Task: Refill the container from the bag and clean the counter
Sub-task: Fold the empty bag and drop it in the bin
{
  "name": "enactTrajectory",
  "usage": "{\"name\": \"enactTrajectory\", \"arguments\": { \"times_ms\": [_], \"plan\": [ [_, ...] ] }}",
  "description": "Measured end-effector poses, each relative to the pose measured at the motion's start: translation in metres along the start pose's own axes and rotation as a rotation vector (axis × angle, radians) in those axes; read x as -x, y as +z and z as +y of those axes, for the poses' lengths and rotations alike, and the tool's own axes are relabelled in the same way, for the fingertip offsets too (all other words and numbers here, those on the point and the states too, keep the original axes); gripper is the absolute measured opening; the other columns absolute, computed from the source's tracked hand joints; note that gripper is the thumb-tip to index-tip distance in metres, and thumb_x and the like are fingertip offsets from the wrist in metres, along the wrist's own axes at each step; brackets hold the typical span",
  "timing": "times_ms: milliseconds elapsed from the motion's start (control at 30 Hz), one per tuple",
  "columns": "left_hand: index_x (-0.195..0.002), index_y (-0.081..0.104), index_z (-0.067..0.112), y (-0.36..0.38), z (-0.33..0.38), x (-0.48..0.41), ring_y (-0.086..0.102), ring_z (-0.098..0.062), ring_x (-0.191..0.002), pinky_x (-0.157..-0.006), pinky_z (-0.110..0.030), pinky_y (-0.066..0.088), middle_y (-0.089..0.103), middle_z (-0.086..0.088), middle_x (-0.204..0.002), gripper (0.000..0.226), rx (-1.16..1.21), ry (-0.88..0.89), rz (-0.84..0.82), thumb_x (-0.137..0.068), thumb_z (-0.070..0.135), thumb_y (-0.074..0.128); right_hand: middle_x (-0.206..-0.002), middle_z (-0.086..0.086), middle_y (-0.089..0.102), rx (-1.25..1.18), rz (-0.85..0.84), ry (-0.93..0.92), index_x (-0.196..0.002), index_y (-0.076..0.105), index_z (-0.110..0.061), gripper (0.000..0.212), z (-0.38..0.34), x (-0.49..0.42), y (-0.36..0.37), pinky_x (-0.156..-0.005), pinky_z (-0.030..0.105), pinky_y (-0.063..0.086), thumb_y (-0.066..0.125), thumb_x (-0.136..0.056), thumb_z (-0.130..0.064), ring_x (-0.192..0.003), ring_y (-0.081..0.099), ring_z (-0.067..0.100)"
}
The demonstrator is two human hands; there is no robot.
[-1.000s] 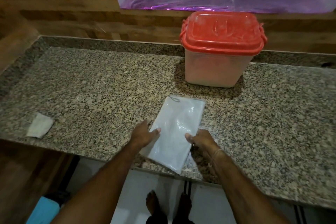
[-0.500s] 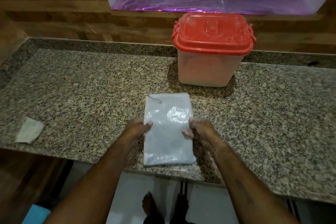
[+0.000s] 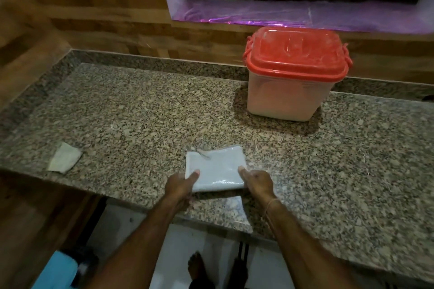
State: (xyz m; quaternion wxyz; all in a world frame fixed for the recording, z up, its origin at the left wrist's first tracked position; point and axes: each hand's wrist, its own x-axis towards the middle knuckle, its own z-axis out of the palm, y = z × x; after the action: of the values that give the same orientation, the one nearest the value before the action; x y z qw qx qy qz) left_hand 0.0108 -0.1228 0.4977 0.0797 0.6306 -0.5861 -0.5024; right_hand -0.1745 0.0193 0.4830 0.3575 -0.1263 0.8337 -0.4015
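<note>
A flat white bag [image 3: 215, 167] with a loose string at its top left corner is lifted at its near end above the granite counter [image 3: 131, 112]. My left hand [image 3: 179, 185] grips its near left corner, thumb on top. My right hand [image 3: 257, 180] grips the near right corner the same way. A translucent container [image 3: 285, 98] with a shut red lid [image 3: 296, 54] stands at the back right, well beyond the bag.
A small pale folded cloth [image 3: 64, 158] lies near the counter's front left edge. A wooden wall and a purple-lined window sill [image 3: 293, 15] run behind the counter. My bare feet and white floor show below the counter's front edge.
The bag has been straightened from a slant and its near end raised off the counter in both hands. The view has shifted, so the container sits further right.
</note>
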Motion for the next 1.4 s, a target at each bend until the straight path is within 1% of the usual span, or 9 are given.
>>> {"name": "enactTrajectory", "arguments": {
  "times_ms": [100, 300, 567, 733, 867, 967, 1133, 1267, 1400],
  "plan": [
    [-0.089, 0.07, 0.006, 0.004, -0.022, 0.003, 0.069, -0.027, -0.077, -0.064, -0.029, 0.053, 0.073, -0.014, -0.092, 0.041, -0.028, -0.033, -0.024, -0.085, 0.045, 0.081, -0.068, 0.001, 0.05, -0.045, 0.085, 0.016, -0.064, 0.048, -0.016, 0.045, 0.018, 0.011, 0.009, -0.056, 0.031, 0.033, 0.081, -0.086, -0.038, -0.067, 0.049, 0.02],
    [-0.111, 0.063, 0.002, 0.0, -0.019, 0.007, 0.069, -0.024, -0.074, -0.045, -0.025, 0.051, 0.072, -0.016, -0.102, 0.048, 0.13, -0.067, -0.059, -0.08, 0.029, 0.088, -0.111, 0.006, 0.069, -0.126, -0.015, 0.048, -0.119, 0.065, -0.007, 0.036, 0.014, 0.009, 0.015, -0.077, 0.028, 0.053, 0.079, -0.089, -0.021, -0.096, 0.067, 0.024],
    [-0.114, 0.072, 0.006, -0.058, -0.021, 0.01, 0.079, -0.026, -0.079, -0.058, -0.033, 0.061, 0.08, -0.012, -0.094, 0.04, 0.515, -0.143, -0.203, -0.085, 0.032, 0.083, -0.111, 0.01, 0.076, -0.19, -0.152, -0.122, -0.12, 0.071, -0.011, 0.024, -0.026, 0.022, 0.049, -0.089, 0.045, 0.063, 0.066, -0.097, -0.013, -0.1, 0.074, 0.029],
    [-0.114, 0.073, 0.008, -0.121, -0.058, 0.015, 0.076, -0.025, -0.082, -0.06, -0.033, 0.063, 0.079, -0.014, -0.103, 0.032, 0.598, -0.036, -0.001, -0.088, 0.024, 0.081, -0.108, 0.002, 0.075, -0.062, -0.201, -0.246, -0.117, 0.071, -0.012, 0.032, -0.062, 0.051, 0.109, -0.076, 0.029, 0.06, 0.076, -0.09, -0.029, -0.097, 0.073, 0.021],
    [-0.115, 0.07, 0.01, -0.184, -0.114, 0.03, 0.072, -0.014, -0.075, -0.053, -0.019, 0.056, 0.076, -0.005, -0.096, 0.026, 0.656, -0.014, 0.149, -0.091, 0.019, 0.077, -0.104, 0.0, 0.07, 0.059, -0.277, -0.273, -0.105, 0.066, -0.017, 0.026, -0.079, 0.091, 0.185, -0.086, 0.041, 0.062, 0.079, -0.088, -0.032, -0.096, 0.071, 0.021],
    [-0.116, 0.07, 0.011, -0.241, -0.183, 0.038, 0.073, -0.019, -0.084, -0.062, -0.022, 0.058, 0.077, -0.011, -0.107, 0.026, 0.744, -0.028, 0.245, -0.091, 0.018, 0.077, -0.095, 0.001, 0.068, 0.2, -0.357, -0.337, -0.098, 0.066, -0.013, 0.022, -0.087, 0.132, 0.259, -0.078, 0.034, 0.055, 0.081, -0.086, -0.026, -0.09, 0.068, 0.022],
    [-0.109, 0.07, 0.01, -0.317, -0.291, 0.048, 0.068, -0.021, -0.08, -0.056, -0.019, 0.056, 0.074, -0.003, -0.092, 0.022, 0.855, -0.136, 0.449, -0.089, 0.014, 0.079, -0.098, -0.002, 0.071, 0.37, -0.436, -0.411, -0.097, 0.068, -0.023, 0.02, -0.081, 0.196, 0.373, -0.092, 0.038, 0.059, 0.081, -0.083, -0.016, -0.093, 0.068, 0.018],
    [-0.114, 0.072, 0.003, -0.371, -0.403, 0.056, 0.07, -0.025, -0.09, -0.07, -0.026, 0.058, 0.076, -0.013, -0.108, 0.029, 0.965, -0.27, 0.586, -0.088, 0.012, 0.08, -0.097, 0.005, 0.068, 0.569, -0.669, -0.475, -0.1, 0.073, -0.002, 0.011, -0.057, 0.242, 0.478, -0.085, 0.031, 0.054, 0.076, -0.089, -0.005, -0.072, 0.062, -0.005],
    [-0.112, 0.071, 0.005, -0.408, -0.485, 0.051, 0.071, -0.018, -0.08, -0.057, -0.018, 0.055, 0.076, -0.01, -0.099, 0.031, 0.964, -0.423, 0.688, -0.087, 0.019, 0.081, -0.097, -0.001, 0.065, 0.718, -0.834, -0.438, -0.106, 0.066, -0.016, 0.013, -0.025, 0.267, 0.562, -0.082, 0.024, 0.052, 0.068, -0.095, -0.009, -0.093, 0.063, 0.015]
  ]
}}
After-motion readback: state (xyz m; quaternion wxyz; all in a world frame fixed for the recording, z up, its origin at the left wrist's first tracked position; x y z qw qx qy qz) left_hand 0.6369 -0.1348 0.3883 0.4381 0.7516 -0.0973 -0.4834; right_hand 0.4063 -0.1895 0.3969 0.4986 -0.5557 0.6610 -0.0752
